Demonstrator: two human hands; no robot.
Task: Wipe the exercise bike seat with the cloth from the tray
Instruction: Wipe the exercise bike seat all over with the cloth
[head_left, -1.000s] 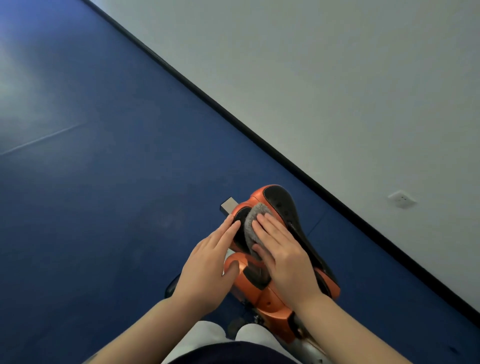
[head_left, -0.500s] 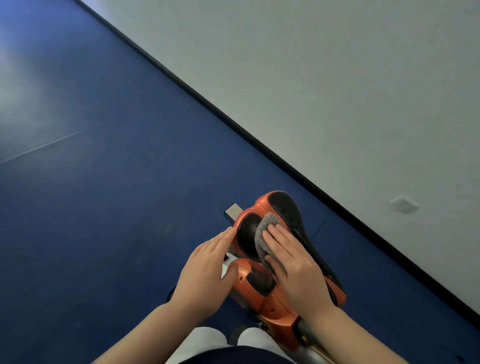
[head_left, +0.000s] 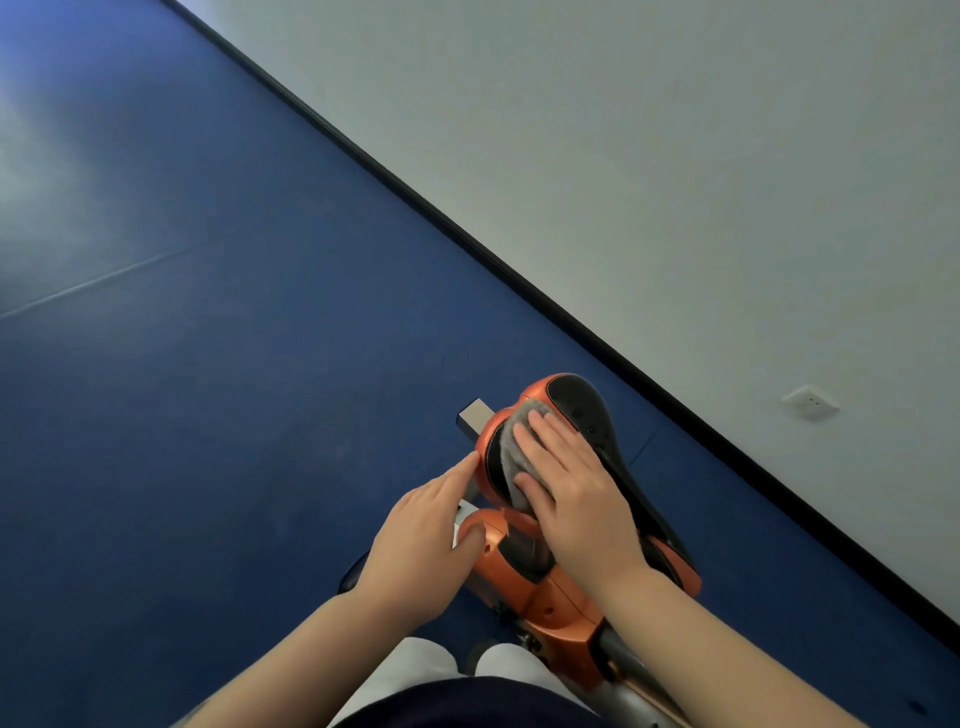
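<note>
Here the right hand (head_left: 574, 499), fingers flat, presses a soft, limp grey cloth (head_left: 511, 449) onto the firm bike saddle (head_left: 587, 410); the left hand (head_left: 423, 540), fingers extended, braces its edge.

Orange-and-black seat (head_left: 582, 400), grey cloth (head_left: 511, 457), blue floor (head_left: 208, 389), pale grey wall (head_left: 675, 156)

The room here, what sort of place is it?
Probably a gym or exercise room: an orange and black exercise bike seat stands on blue matted floor beside a plain white wall with a socket.
</note>
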